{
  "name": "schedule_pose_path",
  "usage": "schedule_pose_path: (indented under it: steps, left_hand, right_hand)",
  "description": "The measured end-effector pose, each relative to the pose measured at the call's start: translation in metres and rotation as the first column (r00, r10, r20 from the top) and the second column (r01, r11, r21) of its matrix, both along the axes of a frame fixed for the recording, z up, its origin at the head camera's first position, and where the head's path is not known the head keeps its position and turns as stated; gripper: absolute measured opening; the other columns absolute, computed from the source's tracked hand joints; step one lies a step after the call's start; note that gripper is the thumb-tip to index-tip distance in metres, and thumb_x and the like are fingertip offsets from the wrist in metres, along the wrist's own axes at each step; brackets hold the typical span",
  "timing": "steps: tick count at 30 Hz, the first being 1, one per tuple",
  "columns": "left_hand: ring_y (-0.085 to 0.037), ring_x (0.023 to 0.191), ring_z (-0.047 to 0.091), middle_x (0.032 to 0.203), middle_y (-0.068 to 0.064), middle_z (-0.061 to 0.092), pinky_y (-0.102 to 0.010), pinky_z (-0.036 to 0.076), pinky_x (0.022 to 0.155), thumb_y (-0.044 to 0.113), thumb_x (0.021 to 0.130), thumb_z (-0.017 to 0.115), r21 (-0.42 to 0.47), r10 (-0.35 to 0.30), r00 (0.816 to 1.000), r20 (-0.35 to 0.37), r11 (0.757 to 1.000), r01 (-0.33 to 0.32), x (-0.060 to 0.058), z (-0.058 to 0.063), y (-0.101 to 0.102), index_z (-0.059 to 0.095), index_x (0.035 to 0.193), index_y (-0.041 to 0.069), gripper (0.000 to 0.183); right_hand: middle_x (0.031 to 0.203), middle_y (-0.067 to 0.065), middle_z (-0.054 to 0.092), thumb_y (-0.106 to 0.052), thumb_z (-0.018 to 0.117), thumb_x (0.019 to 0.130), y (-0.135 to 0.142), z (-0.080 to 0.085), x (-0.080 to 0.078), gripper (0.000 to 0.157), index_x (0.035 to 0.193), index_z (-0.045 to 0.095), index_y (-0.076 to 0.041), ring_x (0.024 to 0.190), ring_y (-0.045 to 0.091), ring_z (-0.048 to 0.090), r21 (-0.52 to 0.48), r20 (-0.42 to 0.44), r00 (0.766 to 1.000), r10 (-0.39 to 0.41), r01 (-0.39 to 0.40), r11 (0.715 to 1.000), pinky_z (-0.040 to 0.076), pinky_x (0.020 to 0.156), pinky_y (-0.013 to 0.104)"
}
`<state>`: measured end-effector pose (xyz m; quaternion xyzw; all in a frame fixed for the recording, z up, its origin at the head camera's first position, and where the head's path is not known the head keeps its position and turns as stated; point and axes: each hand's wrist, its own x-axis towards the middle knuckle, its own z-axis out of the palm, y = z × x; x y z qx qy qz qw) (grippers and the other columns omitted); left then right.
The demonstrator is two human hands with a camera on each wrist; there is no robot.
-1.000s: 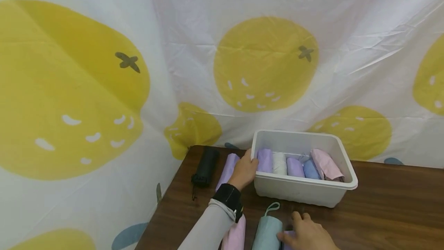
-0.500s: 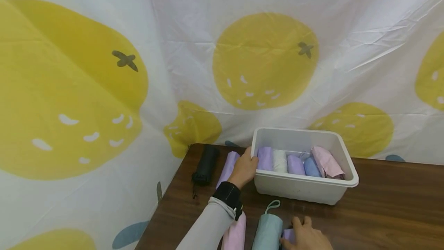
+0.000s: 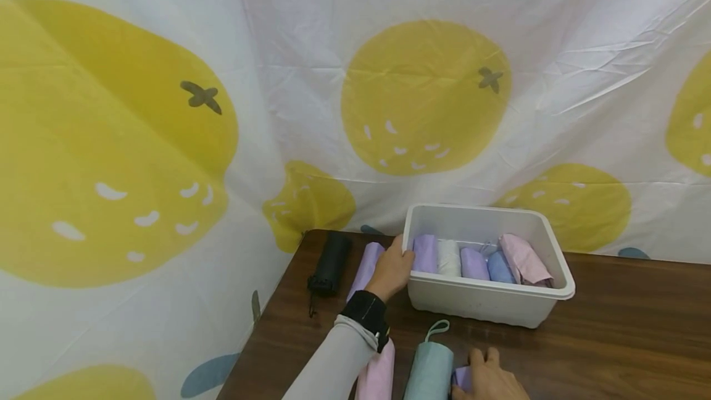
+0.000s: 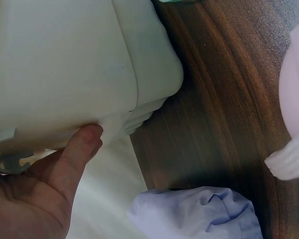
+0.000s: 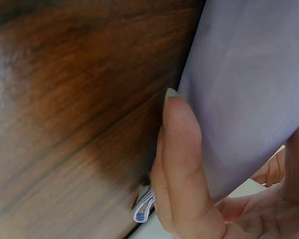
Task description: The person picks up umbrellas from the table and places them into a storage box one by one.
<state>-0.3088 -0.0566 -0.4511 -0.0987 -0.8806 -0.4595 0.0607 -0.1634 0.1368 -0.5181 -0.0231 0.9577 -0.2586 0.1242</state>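
My left hand (image 3: 391, 269) grips the left rim of a white plastic bin (image 3: 472, 301); in the left wrist view its thumb lies along the bin's outer wall. Inside the bin, folded umbrellas stand in a row: purple (image 3: 424, 254), white (image 3: 449, 259), purple, blue (image 3: 500, 268) and pink (image 3: 524, 259). At the lower edge of the head view my right hand (image 3: 491, 378) holds a lavender folded umbrella (image 5: 249, 79), fingers curled along its side in the right wrist view. Just left of it lies a mint green folded umbrella (image 3: 430, 369) with a loop strap.
On the dark wooden table (image 3: 633, 320), a black folded umbrella (image 3: 329, 264) and another purple one (image 3: 365, 269) lie left of the bin. A pink umbrella (image 3: 376, 372) lies beside my left forearm. Fabric printed with yellow fruit (image 3: 424, 97) hangs behind and to the left.
My right hand has shifted slightly right, and its thumb has gone down behind the lavender umbrella. The left hand keeps its hold on the bin, which has not moved on the table.
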Motion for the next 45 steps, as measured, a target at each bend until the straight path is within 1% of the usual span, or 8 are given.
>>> schedule_pose_path:
  steps: [7, 15, 19, 24, 26, 33, 42, 45]
  left_hand:
    - [-0.042, 0.129, 0.061, 0.144, -0.024, 0.062, -0.055, 0.049, 0.105, 0.015, 0.105, 0.044, 0.012, -0.002, 1.0, 0.012, 1.0, 0.001, 0.001, 0.0, 0.0, 0.049, 0.154, 0.001, 0.052]
    - [-0.042, 0.13, 0.06, 0.145, -0.024, 0.061, -0.055, 0.048, 0.105, 0.015, 0.105, 0.044, 0.018, 0.005, 1.0, 0.027, 1.0, -0.005, 0.001, 0.001, 0.001, 0.049, 0.155, 0.001, 0.052]
    - [-0.043, 0.128, 0.061, 0.143, -0.025, 0.062, -0.056, 0.049, 0.104, 0.016, 0.104, 0.045, 0.018, 0.006, 1.0, 0.022, 1.0, -0.007, 0.001, 0.0, 0.0, 0.049, 0.154, 0.001, 0.053]
    - [-0.043, 0.128, 0.061, 0.143, -0.025, 0.062, -0.056, 0.049, 0.104, 0.016, 0.105, 0.045, 0.022, -0.001, 1.0, 0.019, 1.0, 0.001, 0.002, 0.001, 0.0, 0.049, 0.154, 0.0, 0.052]
    - [-0.043, 0.129, 0.06, 0.143, -0.025, 0.062, -0.056, 0.049, 0.105, 0.015, 0.105, 0.045, 0.024, -0.003, 1.0, 0.018, 1.0, 0.002, 0.002, 0.0, 0.0, 0.049, 0.154, 0.0, 0.052]
    - [-0.043, 0.128, 0.061, 0.143, -0.026, 0.062, -0.056, 0.049, 0.104, 0.015, 0.105, 0.045, 0.023, 0.0, 1.0, 0.011, 1.0, 0.0, 0.0, -0.002, 0.0, 0.049, 0.154, 0.0, 0.052]
    - [-0.044, 0.126, 0.062, 0.14, -0.026, 0.064, -0.057, 0.05, 0.103, 0.014, 0.104, 0.047, 0.013, 0.011, 1.0, 0.002, 1.0, -0.011, 0.0, -0.002, 0.001, 0.051, 0.152, -0.001, 0.051]
    - [-0.044, 0.126, 0.062, 0.14, -0.026, 0.064, -0.056, 0.05, 0.103, 0.014, 0.104, 0.046, 0.016, 0.013, 1.0, 0.007, 1.0, -0.013, 0.0, -0.001, 0.001, 0.051, 0.152, -0.001, 0.051]
  right_hand:
    - [0.113, 0.031, 0.049, -0.027, 0.086, 0.084, 0.003, 0.0, -0.003, 0.062, 0.123, 0.056, 0.01, 0.075, 0.034, 0.062, -0.037, 0.037, 0.999, -0.006, 0.008, 0.999, 0.054, 0.067, 0.055]
    - [0.114, 0.028, 0.052, -0.021, 0.088, 0.081, 0.005, 0.002, -0.003, 0.047, 0.111, 0.06, 0.003, 0.08, 0.035, 0.063, -0.077, 0.003, 1.0, 0.005, -0.005, 0.997, 0.054, 0.072, 0.057]
    - [0.114, 0.024, 0.054, -0.023, 0.089, 0.078, 0.011, -0.013, -0.01, 0.045, 0.109, 0.063, -0.002, 0.079, 0.032, 0.062, -0.079, -0.028, 0.999, 0.019, -0.021, 0.997, 0.054, 0.07, 0.055]
    - [0.113, 0.02, 0.055, -0.031, 0.09, 0.075, 0.023, -0.03, -0.023, 0.054, 0.114, 0.065, -0.004, 0.077, 0.029, 0.061, -0.058, -0.086, 0.995, 0.045, -0.05, 0.997, 0.055, 0.067, 0.05]
    - [0.111, 0.02, 0.055, -0.031, 0.089, 0.075, 0.024, -0.022, -0.023, 0.057, 0.117, 0.065, -0.002, 0.076, 0.03, 0.061, -0.064, -0.113, 0.992, 0.049, -0.056, 0.996, 0.055, 0.066, 0.051]
    - [0.105, 0.017, 0.057, -0.021, 0.086, 0.075, 0.018, 0.034, -0.007, 0.051, 0.116, 0.065, 0.001, 0.075, 0.028, 0.061, -0.096, -0.206, 0.978, 0.03, -0.05, 0.994, 0.055, 0.068, 0.051]
    - [0.105, 0.014, 0.06, -0.022, 0.086, 0.078, 0.025, 0.069, -0.013, 0.048, 0.114, 0.066, 0.004, 0.083, 0.026, 0.062, -0.052, -0.304, 0.95, 0.076, -0.096, 0.994, 0.056, 0.076, 0.053]
    - [0.106, 0.012, 0.06, -0.022, 0.086, 0.079, 0.028, 0.08, -0.015, 0.046, 0.113, 0.066, 0.002, 0.084, 0.023, 0.06, -0.037, -0.363, 0.928, 0.089, -0.11, 0.993, 0.055, 0.076, 0.048]
